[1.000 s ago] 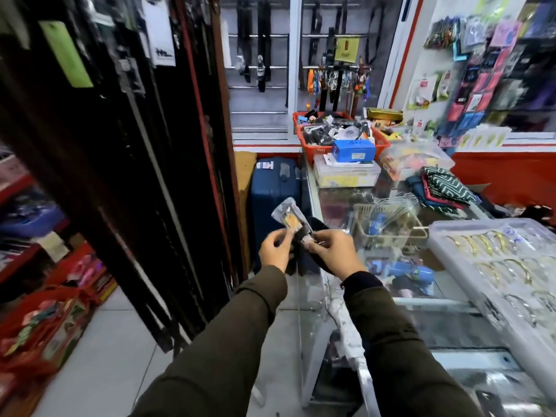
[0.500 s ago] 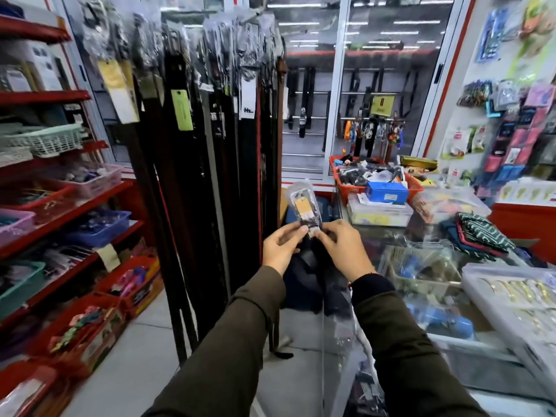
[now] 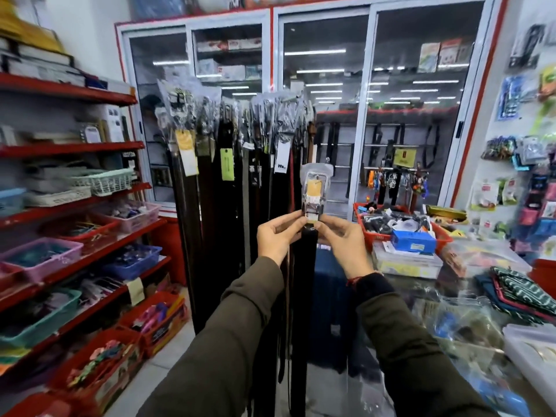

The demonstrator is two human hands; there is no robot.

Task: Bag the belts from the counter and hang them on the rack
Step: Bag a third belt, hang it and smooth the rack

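Observation:
I hold a black belt (image 3: 305, 284) upright at chest height; its strap hangs straight down between my arms. Its buckle end, with a yellow tag, sits inside a small clear plastic bag (image 3: 316, 183) that points upward. My left hand (image 3: 278, 236) pinches the belt just below the bag from the left. From the right, my right hand (image 3: 341, 239) pinches the same spot. Right behind stands the rack (image 3: 240, 136), crowded with several dark hanging belts, their buckles in clear bags, some carrying yellow, green and white tags.
Red shelves (image 3: 69, 150) with baskets of small goods line the left side. At right, a glass counter (image 3: 469, 299) carries a red basket (image 3: 376, 233), a blue box (image 3: 413, 240) and folded cloth (image 3: 523, 291). Glass-door cabinets (image 3: 325, 115) fill the back wall. The white floor (image 3: 141, 383) shows between shelves and rack.
Both hands have raised the bagged buckle end from low beside the counter to chest height in front of the rack. My view has lifted, so the rack top and cabinets now show.

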